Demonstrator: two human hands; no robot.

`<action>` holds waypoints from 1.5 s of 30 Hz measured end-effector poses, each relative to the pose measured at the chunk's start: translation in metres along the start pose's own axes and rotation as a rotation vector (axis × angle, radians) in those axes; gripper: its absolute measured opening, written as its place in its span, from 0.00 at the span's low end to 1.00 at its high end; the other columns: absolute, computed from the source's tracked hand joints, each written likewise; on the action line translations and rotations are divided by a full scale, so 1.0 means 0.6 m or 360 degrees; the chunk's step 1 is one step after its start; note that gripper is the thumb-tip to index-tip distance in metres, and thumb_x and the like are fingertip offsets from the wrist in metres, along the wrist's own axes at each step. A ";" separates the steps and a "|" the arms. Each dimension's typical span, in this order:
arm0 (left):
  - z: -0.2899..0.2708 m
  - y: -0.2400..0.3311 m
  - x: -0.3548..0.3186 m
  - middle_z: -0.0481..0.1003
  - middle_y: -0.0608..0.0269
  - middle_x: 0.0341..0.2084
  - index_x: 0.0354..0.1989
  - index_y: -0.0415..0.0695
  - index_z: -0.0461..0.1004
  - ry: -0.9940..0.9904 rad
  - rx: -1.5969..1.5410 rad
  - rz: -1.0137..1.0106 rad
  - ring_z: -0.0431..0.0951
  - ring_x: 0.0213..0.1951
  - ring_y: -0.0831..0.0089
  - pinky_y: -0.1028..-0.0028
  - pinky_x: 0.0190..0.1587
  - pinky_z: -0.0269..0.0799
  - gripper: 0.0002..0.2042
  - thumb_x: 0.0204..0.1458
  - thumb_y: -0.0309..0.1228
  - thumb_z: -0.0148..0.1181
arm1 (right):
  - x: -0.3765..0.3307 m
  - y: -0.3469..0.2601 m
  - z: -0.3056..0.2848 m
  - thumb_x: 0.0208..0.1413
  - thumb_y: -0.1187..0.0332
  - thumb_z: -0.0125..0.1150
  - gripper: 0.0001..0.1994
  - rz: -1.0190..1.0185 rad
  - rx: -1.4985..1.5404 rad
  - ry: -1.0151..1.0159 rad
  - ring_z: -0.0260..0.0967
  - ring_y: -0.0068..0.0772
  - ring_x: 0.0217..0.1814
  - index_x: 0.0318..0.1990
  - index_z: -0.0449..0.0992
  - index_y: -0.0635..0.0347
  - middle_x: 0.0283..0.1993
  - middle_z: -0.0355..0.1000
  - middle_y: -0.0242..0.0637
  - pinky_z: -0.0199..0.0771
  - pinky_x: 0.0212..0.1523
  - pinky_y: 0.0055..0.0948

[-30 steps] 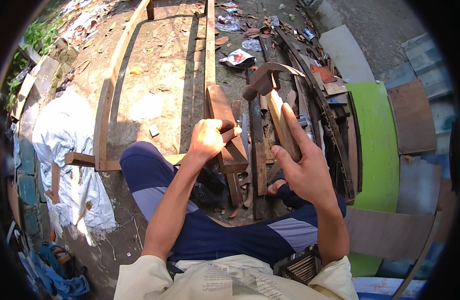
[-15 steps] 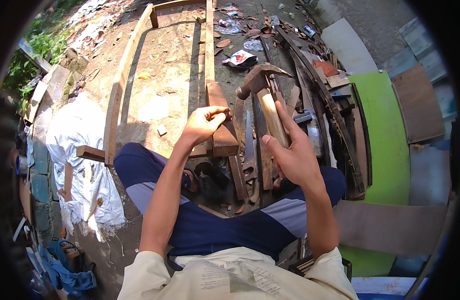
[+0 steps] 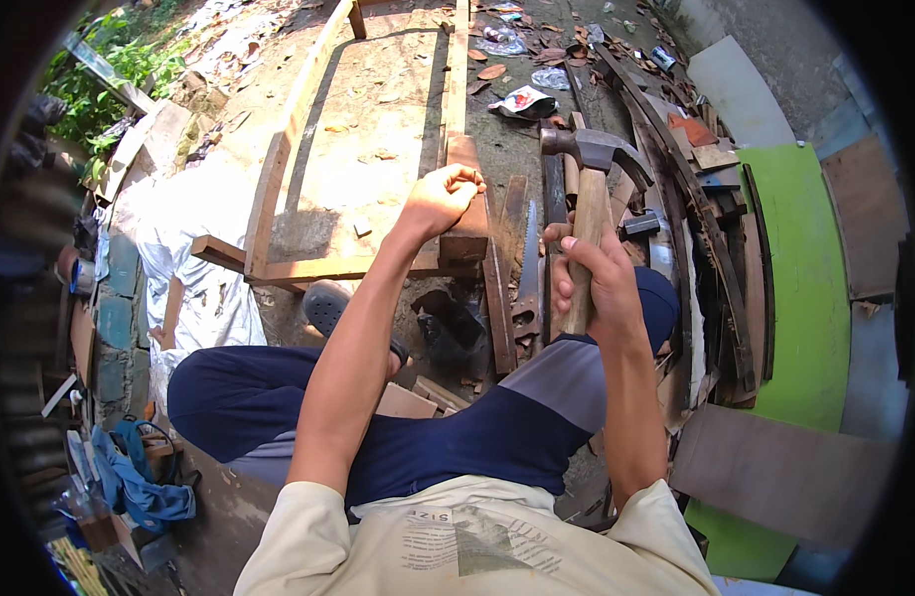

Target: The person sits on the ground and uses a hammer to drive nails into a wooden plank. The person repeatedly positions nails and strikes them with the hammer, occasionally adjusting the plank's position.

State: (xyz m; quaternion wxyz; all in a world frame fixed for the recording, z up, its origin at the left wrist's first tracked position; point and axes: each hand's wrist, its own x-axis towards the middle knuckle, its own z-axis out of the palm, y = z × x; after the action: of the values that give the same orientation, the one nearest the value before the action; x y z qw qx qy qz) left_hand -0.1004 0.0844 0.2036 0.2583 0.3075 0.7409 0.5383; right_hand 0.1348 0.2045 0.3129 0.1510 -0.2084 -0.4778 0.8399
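Note:
My right hand [image 3: 607, 273] is wrapped round the wooden handle of a claw hammer [image 3: 591, 204]. The hammer stands nearly upright in view, its metal head at the top and its claw pointing right. My left hand [image 3: 441, 204] is closed in a pinch on top of a short, thick wooden block [image 3: 464, 246]; whatever is between the fingertips is too small to make out. That block sits at the near end of a long rail of a wooden frame [image 3: 269, 194], which lies on the ground ahead. The hammer head is apart from the block, to its right.
A handsaw [image 3: 528, 268] lies just right of the block. Timber offcuts and a long dark plank [image 3: 691, 214] pile up farther right, beside a green panel [image 3: 790, 288]. White sacking [image 3: 194, 283] lies on the left. My legs are bent around the work, a sandal [image 3: 325, 306] showing.
The hammer has swung more upright and to the right, and my right fingers now wrap its handle. My left knee has moved outward. My left hand keeps its pinch on the block.

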 end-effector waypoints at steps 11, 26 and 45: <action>0.008 0.030 0.007 0.82 0.64 0.28 0.45 0.40 0.77 -0.0013 0.0242 -0.0107 0.78 0.31 0.82 0.78 0.37 0.74 0.11 0.60 0.33 0.63 | -0.013 -0.027 0.044 0.66 0.65 0.59 0.16 0.0033 -0.0670 0.0224 0.64 0.21 0.14 0.53 0.66 0.66 0.26 0.67 0.31 0.66 0.12 0.25; 0.010 0.018 -0.010 0.82 0.60 0.34 0.43 0.38 0.79 0.0023 -0.0100 0.0034 0.80 0.37 0.76 0.74 0.45 0.76 0.10 0.59 0.31 0.65 | -0.045 0.015 0.052 0.65 0.66 0.62 0.24 0.0090 -0.0736 0.0404 0.62 0.18 0.12 0.61 0.62 0.73 0.24 0.69 0.31 0.62 0.12 0.22; -0.016 0.030 -0.015 0.85 0.57 0.33 0.43 0.33 0.82 -0.0027 -0.0269 -0.0211 0.80 0.36 0.79 0.77 0.40 0.75 0.12 0.57 0.30 0.68 | 0.037 -0.043 0.064 0.64 0.63 0.60 0.26 -0.0114 -0.1487 0.0199 0.79 0.54 0.45 0.64 0.64 0.70 0.43 0.78 0.58 0.75 0.48 0.42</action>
State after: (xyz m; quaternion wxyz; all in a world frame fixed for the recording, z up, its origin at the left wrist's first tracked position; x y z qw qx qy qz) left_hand -0.0979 0.0757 0.2240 0.3248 0.2395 0.7094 0.5779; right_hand 0.0978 0.1991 0.3485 0.0984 -0.2877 -0.8015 0.5149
